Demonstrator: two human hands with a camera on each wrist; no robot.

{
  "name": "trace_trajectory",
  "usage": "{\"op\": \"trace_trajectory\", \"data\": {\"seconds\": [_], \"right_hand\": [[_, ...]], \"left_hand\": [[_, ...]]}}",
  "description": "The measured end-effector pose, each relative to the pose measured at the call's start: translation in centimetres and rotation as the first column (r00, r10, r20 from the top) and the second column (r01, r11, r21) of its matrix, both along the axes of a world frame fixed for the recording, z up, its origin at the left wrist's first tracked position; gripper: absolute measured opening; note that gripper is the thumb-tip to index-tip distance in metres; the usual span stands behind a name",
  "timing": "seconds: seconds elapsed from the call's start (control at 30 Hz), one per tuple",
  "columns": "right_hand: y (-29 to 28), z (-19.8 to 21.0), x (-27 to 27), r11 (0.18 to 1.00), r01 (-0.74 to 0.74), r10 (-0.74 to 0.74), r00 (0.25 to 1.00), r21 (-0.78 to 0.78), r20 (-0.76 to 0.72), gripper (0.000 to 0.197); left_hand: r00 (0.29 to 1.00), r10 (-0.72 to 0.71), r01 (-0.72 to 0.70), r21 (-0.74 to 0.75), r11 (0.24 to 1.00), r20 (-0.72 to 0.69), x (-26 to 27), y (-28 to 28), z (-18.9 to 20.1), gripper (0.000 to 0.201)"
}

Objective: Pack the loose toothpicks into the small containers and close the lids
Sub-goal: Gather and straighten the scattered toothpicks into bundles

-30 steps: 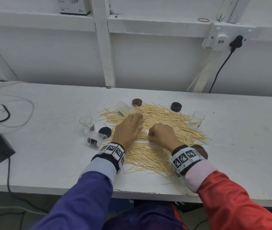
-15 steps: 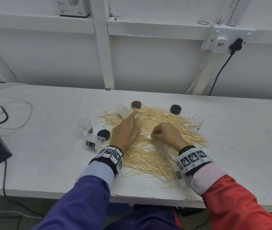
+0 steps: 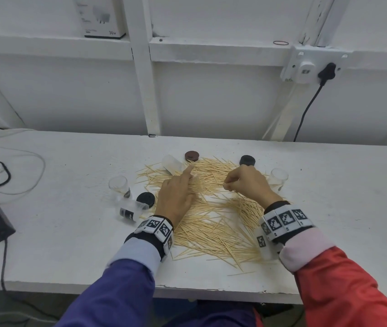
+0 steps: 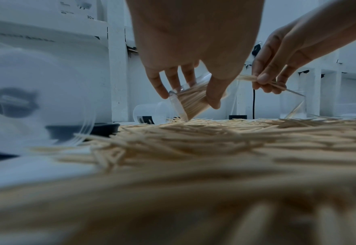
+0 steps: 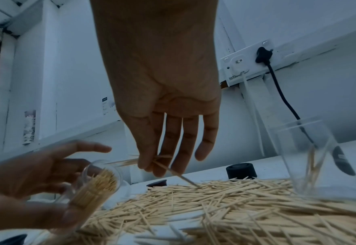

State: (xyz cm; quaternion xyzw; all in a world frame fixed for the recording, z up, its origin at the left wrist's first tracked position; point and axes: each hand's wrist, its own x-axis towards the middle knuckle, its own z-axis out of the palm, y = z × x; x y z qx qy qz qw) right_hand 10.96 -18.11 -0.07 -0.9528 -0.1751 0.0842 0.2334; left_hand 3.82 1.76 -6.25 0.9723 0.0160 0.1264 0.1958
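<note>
- Right wrist view: left hand (image 5: 36, 179) grips a tilted container (image 5: 98, 184), nearly full, left of the loose toothpicks (image 3: 213, 223).
- Right hand (image 3: 246, 182) pinches a small bundle (image 4: 254, 79) near its mouth.
- Risk: the full container leaves little room, so sticks could jam or spill.

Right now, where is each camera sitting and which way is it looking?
Head: worn up high, looking forward and down at the table, both hands and both sleeves.
Left wrist: low over the toothpicks, looking along the left hand gripping a tilted container.
Right wrist: looks along the right hand pinching a few toothpicks.
Shared: both wrist views show that container and both hands.
</note>
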Motion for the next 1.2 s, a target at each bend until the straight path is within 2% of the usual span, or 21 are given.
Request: {"op": "trace_trajectory", "data": {"seconds": [0.3,0.53,0.67,0.87,0.97,1.1,1.2], "right_hand": [[1.6,-0.6,-0.4,0.994,-0.08,0.085,0.994,-0.077,0.064,0.012],[2.7,-0.9,-0.4,0.988,-0.149,0.151,0.984,-0.031,0.093,0.017],[3.0,-1.3,-0.3,0.982,-0.179,0.178,0.984,0.067,0.028,0.02],[3.1,-1.3,-0.6,0.949,-0.136,0.135,0.991,0.283,0.023,0.008],[3.3,-1.2,-0.4,0.934,-0.117,0.126,0.992,0.339,-0.004,0.004],[3.0,-1.1,-0.1,0.911,-0.067,0.113,0.989,0.407,-0.09,0.016],[2.6,-1.0,-0.1,0.861,-0.029,0.125,0.98,0.508,-0.156,0.025]], "left_hand": [[0.999,-0.037,0.037,-0.021,0.999,-0.006,0.0,-0.3,0.1,0.081],[0.997,-0.077,0.077,-0.004,0.997,0.016,0.1,-0.5,-0.4,0.081],[0.996,-0.085,0.085,-0.018,0.996,0.014,0.1,-0.6,-0.3,0.08],[0.994,-0.108,0.108,-0.005,0.994,-0.013,0.0,-0.7,-0.1,0.078],[0.994,-0.11,0.11,-0.031,0.993,-0.017,-0.1,-0.7,0.0,0.077],[0.994,-0.107,0.106,-0.023,0.994,-0.038,-0.1,-0.7,-0.1,0.076],[0.993,-0.117,0.116,-0.03,0.993,-0.031,-0.1,-0.8,0.0,0.074]]}}
